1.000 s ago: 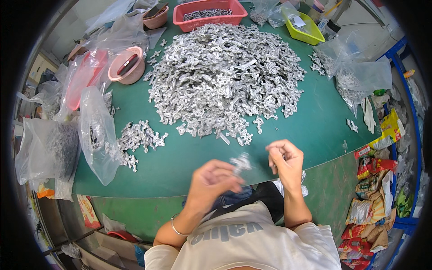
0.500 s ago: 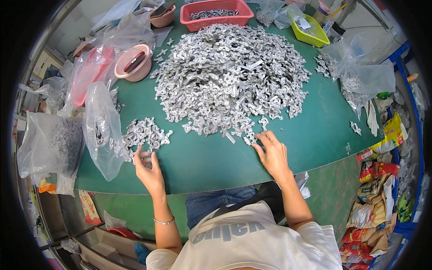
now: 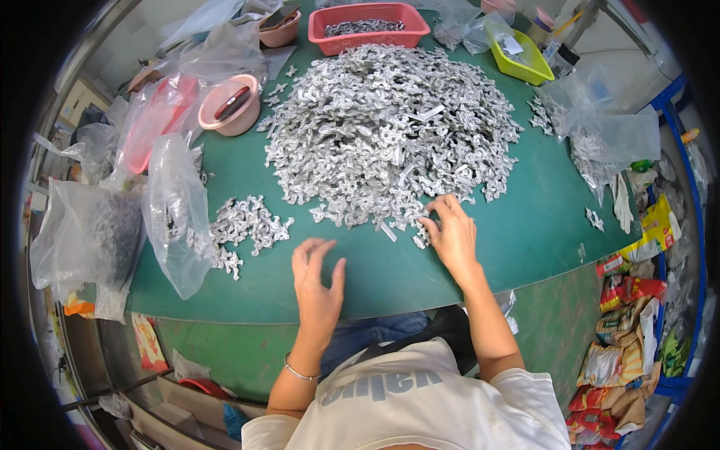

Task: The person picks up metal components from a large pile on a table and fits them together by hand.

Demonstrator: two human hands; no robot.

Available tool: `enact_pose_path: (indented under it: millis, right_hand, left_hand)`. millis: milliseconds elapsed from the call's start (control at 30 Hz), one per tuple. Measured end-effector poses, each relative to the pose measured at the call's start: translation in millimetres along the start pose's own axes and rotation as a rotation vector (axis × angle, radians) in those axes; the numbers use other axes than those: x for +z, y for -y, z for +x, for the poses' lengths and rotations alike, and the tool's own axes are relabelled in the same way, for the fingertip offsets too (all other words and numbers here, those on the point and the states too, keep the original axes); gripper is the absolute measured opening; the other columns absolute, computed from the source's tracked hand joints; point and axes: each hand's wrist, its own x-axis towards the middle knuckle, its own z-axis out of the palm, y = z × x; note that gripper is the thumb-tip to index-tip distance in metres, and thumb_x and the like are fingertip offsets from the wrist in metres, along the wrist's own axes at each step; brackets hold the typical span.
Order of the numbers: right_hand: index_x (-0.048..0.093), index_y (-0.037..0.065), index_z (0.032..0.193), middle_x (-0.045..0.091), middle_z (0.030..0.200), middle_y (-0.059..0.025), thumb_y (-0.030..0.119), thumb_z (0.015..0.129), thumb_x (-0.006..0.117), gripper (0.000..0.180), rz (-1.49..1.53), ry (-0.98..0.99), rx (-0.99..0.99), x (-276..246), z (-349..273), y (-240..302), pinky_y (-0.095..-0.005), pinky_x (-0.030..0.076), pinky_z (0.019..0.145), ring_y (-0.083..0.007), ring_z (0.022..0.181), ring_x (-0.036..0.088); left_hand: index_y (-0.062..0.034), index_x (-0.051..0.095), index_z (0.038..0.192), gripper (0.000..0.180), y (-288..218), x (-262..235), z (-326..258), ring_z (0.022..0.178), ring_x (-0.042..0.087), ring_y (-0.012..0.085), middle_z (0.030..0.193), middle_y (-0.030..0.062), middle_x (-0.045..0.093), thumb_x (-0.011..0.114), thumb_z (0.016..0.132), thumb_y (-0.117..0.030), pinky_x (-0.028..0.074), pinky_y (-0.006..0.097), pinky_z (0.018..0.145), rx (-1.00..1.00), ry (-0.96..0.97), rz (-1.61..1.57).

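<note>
A large heap of small silver-grey metal castings (image 3: 390, 135) covers the middle of the green table. At the heap's near right edge is my right hand (image 3: 454, 238), its thumb and fingers curled in around a small metal casting; the fingertips partly hide the piece. Just below the thumb, a few more castings (image 3: 421, 238) lie on the table. My left hand (image 3: 316, 283) hovers over the table's near side with its fingers apart and nothing in them. To its left sits a smaller pile of the same castings (image 3: 251, 225).
Clear plastic bags of parts (image 3: 176, 217) stand at the left, beside a pink bowl (image 3: 231, 112) holding a dark red object. A red basket (image 3: 367, 28) and a yellow-green basket (image 3: 521, 56) stand behind the heap. More bagged parts (image 3: 592, 150) and a white glove (image 3: 621, 204) lie at the right.
My left hand has moved right, away from the small pile toward the middle. My right hand has shifted slightly up, closer to the heap, its fingers more curled.
</note>
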Motion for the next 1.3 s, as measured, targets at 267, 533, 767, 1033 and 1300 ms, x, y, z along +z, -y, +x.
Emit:
enact_pose_path:
  millis: [267,533,767,1033,1300]
  right_hand:
    - [0.060,-0.001,0.073,0.061,0.072,-0.0101,-0.001,0.068,0.065,0.007,0.557,-0.194,0.026,-25,-33,25,-0.0275,0.043,0.054,-0.0202,0.058,0.056]
    - [0.064,0.001,0.071,0.062,0.075,-0.0117,-0.002,0.059,0.068,0.013,0.308,-0.284,-0.609,-55,-50,43,-0.0232,0.046,0.046,-0.0180,0.057,0.060]
    - [0.063,0.000,0.073,0.063,0.076,-0.0117,-0.003,0.057,0.072,0.018,0.496,-0.343,-0.560,-55,-52,43,-0.0220,0.045,0.047,-0.0169,0.057,0.060]
    - [0.060,-0.003,0.074,0.061,0.072,-0.0138,-0.007,0.062,0.067,0.015,0.621,-0.265,-0.419,-62,-61,51,-0.0221,0.044,0.048,-0.0147,0.056,0.057]
    - [0.052,-0.004,0.082,0.057,0.076,-0.0137,0.003,0.080,0.056,0.008,1.205,-0.007,0.148,-59,-76,58,-0.0168,0.029,0.034,-0.0065,0.038,0.041]
  left_hand:
    - [0.0019,0.054,0.104,0.029,-28,13,-4,0.083,0.055,0.0168,0.098,0.0112,0.054,0.057,0.075,0.003,0.045,0.026,0.069,-0.085,0.245,-0.429]
    - [0.0075,0.052,0.104,0.026,-53,7,5,0.081,0.055,0.0147,0.097,0.0128,0.056,0.055,0.080,0.000,0.046,0.025,0.070,-0.482,0.495,-1.246]
    - [0.0092,0.052,0.103,0.030,-61,-3,6,0.084,0.055,0.0147,0.103,0.0136,0.052,0.060,0.073,0.009,0.045,0.023,0.070,-0.408,0.498,-1.356]
    - [0.0090,0.054,0.097,0.021,-61,-4,1,0.079,0.058,0.0144,0.094,0.0125,0.056,0.057,0.076,0.009,0.048,0.023,0.070,-0.411,0.508,-1.339]
    - [0.0047,0.059,0.082,0.011,-61,-1,6,0.056,0.054,0.0110,0.069,0.0077,0.059,0.058,0.081,-0.006,0.043,0.021,0.053,-0.631,0.583,-1.271]
